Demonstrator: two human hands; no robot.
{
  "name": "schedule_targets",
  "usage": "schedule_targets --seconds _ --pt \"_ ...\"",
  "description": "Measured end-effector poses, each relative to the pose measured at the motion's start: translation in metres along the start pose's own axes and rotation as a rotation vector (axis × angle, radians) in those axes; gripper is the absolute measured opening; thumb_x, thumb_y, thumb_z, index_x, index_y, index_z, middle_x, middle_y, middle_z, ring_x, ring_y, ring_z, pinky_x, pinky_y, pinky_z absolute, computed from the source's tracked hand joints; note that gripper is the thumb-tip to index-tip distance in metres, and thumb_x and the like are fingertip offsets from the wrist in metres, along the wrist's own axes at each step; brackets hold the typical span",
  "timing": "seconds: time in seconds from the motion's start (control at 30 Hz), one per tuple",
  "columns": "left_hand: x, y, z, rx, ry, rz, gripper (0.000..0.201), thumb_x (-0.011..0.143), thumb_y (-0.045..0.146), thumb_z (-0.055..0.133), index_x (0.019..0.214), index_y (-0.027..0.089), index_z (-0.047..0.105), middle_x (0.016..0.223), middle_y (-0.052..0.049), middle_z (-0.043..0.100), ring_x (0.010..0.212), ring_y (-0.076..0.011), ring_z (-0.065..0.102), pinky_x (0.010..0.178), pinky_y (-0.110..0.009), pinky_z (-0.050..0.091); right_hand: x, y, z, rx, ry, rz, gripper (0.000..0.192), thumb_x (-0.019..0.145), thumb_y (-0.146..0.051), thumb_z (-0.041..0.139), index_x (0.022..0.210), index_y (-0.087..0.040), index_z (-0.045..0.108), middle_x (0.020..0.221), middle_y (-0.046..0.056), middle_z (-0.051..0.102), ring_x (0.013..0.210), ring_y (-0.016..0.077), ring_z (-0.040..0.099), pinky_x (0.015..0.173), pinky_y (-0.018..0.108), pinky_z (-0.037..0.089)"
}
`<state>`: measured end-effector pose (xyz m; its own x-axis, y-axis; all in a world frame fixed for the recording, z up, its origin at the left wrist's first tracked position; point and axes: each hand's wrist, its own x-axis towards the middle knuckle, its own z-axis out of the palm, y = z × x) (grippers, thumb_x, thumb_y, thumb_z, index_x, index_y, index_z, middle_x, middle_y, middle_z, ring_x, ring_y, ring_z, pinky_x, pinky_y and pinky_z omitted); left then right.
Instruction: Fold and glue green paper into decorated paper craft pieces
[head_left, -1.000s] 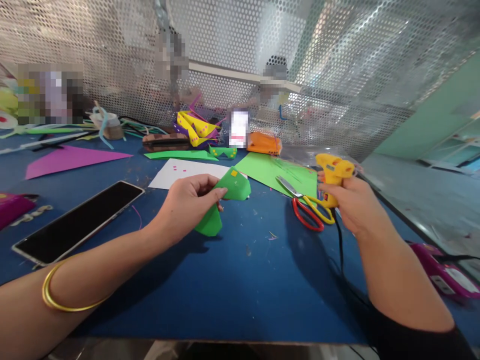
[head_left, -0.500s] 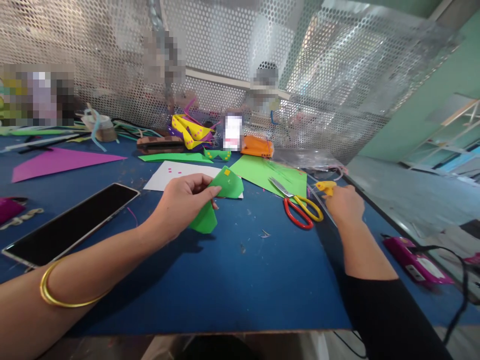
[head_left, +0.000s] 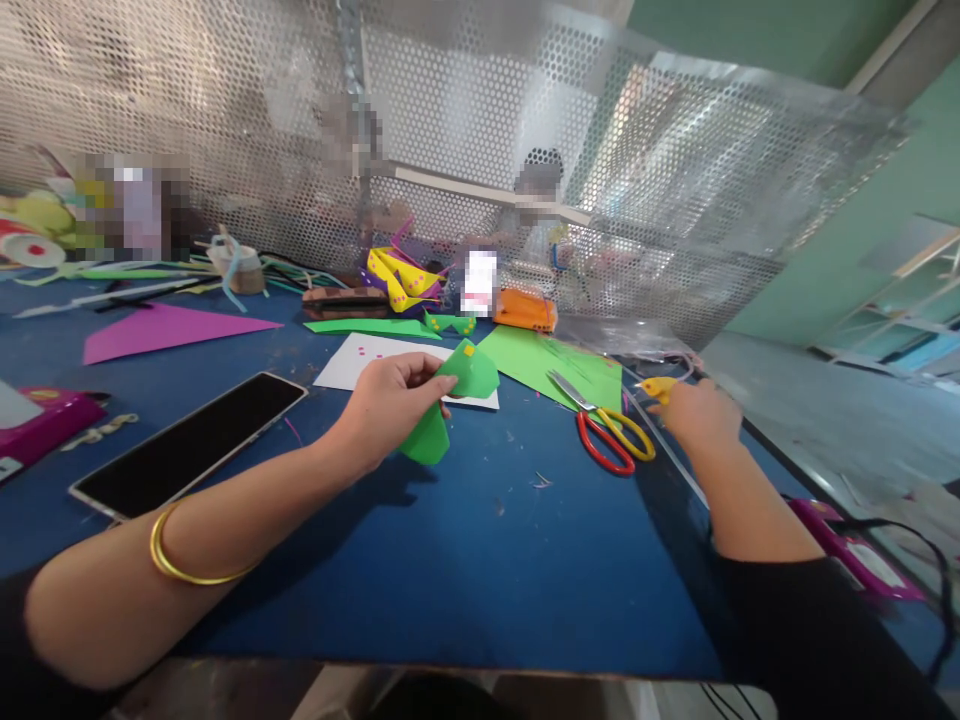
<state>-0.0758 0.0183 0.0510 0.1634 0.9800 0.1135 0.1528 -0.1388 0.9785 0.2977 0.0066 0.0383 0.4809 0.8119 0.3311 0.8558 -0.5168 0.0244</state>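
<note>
Between the thumb and fingers of my left hand (head_left: 397, 408) is a folded green paper piece (head_left: 474, 374) with a small yellow square (head_left: 469, 351) near its top corner. It is held above the blue table, and my fingers cover its middle. Over at the right, my right hand (head_left: 703, 412) is wrapped around a yellow glue gun (head_left: 660, 388), its nozzle pointing left. Scissors (head_left: 592, 412) with one red and one yellow handle lie partly open between the hands. Behind my left hand rests a white sheet (head_left: 341, 362) with tiny pink squares on it.
A phone (head_left: 191, 440) lies left of my left arm. Purple paper (head_left: 165, 330), light green paper (head_left: 551, 362), an orange pouch (head_left: 525, 310) and yellow folded strips (head_left: 405, 285) line the back, before a perforated metal screen (head_left: 465, 120). A magenta device (head_left: 862, 560) sits at right.
The view has shifted a little, so the table's contents appear further right. The glue gun's nozzle now shows, pointing left. My left hand keeps its hold on the green paper piece.
</note>
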Motion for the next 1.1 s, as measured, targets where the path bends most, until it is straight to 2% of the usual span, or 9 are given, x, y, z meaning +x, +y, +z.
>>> schedule_targets --seconds 0.07,0.13,0.2,0.27,0.37,0.53,0.63,0.77,1.1 --pt "0.004 0.005 -0.005 -0.035 0.040 -0.005 0.015 0.074 0.033 0.072 0.078 0.018 0.070 0.057 0.000 0.066 0.049 -0.0126 0.060 0.046 -0.022 0.047 -0.005 -0.018 -0.011 0.089 0.062 -0.074 0.029 0.082 -0.021 0.067 0.104 -0.003 0.072 0.118 0.037 0.061 0.112 0.0474 0.062 0.088 0.056 0.048" --pt "0.010 0.010 -0.012 -0.078 0.100 -0.002 0.013 0.074 0.031 0.073 0.078 0.019 0.071 0.058 0.000 0.067 0.048 -0.0127 0.059 0.045 -0.022 0.047 -0.014 -0.047 -0.020 0.220 0.084 -0.190 0.029 0.089 -0.023 0.059 0.112 -0.012 0.072 0.120 0.027 0.066 0.113 0.0384 0.064 0.092 0.051 0.048" --pt "0.017 0.013 -0.020 -0.114 0.164 0.011 0.012 0.073 0.029 0.073 0.079 0.019 0.071 0.061 0.000 0.068 0.048 -0.0125 0.060 0.047 -0.023 0.048 -0.024 -0.084 -0.024 0.369 0.035 -0.334 0.025 0.092 -0.026 0.056 0.111 -0.021 0.072 0.114 0.012 0.072 0.105 0.0265 0.068 0.093 0.040 0.050" --pt "0.024 0.015 -0.027 -0.134 0.214 0.021 0.011 0.073 0.027 0.073 0.081 0.019 0.071 0.063 0.000 0.069 0.049 -0.0125 0.060 0.049 -0.024 0.050 -0.035 -0.125 -0.020 0.492 -0.052 -0.468 0.019 0.093 -0.028 0.058 0.101 -0.025 0.074 0.105 0.004 0.075 0.098 0.0199 0.069 0.090 0.032 0.051" --pt "0.029 0.014 -0.031 -0.150 0.236 0.022 0.011 0.073 0.026 0.072 0.080 0.018 0.070 0.062 0.001 0.068 0.049 -0.0124 0.060 0.050 -0.025 0.051 -0.046 -0.180 -0.006 0.604 -0.193 -0.602 0.013 0.094 -0.030 0.061 0.096 -0.025 0.073 0.099 0.002 0.074 0.089 0.0161 0.068 0.085 0.030 0.054" --pt "0.029 0.008 -0.029 -0.139 0.191 0.016 0.014 0.071 0.028 0.075 0.078 0.017 0.069 0.060 0.001 0.067 0.049 -0.0113 0.060 0.049 -0.023 0.049 -0.043 -0.236 0.026 0.675 -0.328 -0.652 0.033 0.097 -0.039 0.060 0.123 -0.018 0.061 0.125 0.008 0.062 0.105 0.0216 0.064 0.089 0.042 0.056" --pt "0.028 0.004 -0.027 -0.132 0.166 0.019 0.017 0.070 0.030 0.075 0.080 0.017 0.070 0.063 0.001 0.068 0.051 -0.0114 0.060 0.048 -0.022 0.047 -0.036 -0.250 0.041 0.688 -0.373 -0.656 0.034 0.097 -0.038 0.061 0.124 -0.019 0.061 0.126 0.009 0.062 0.106 0.0219 0.064 0.089 0.043 0.056" --pt "0.028 0.000 -0.026 -0.109 0.143 0.026 0.018 0.071 0.031 0.075 0.081 0.017 0.070 0.064 0.001 0.068 0.054 -0.0120 0.062 0.049 -0.022 0.046 -0.031 -0.254 0.055 0.700 -0.388 -0.655 0.033 0.096 -0.038 0.062 0.121 -0.017 0.062 0.122 0.008 0.064 0.105 0.0215 0.064 0.089 0.043 0.056" --pt "0.024 -0.002 -0.021 -0.098 0.101 0.030 0.017 0.071 0.033 0.076 0.074 0.018 0.068 0.059 0.002 0.065 0.053 -0.0120 0.060 0.049 -0.022 0.046 -0.036 -0.256 0.056 0.827 -0.375 -0.522 0.032 0.096 -0.037 0.062 0.120 -0.017 0.062 0.122 0.008 0.064 0.104 0.0212 0.064 0.090 0.043 0.055"
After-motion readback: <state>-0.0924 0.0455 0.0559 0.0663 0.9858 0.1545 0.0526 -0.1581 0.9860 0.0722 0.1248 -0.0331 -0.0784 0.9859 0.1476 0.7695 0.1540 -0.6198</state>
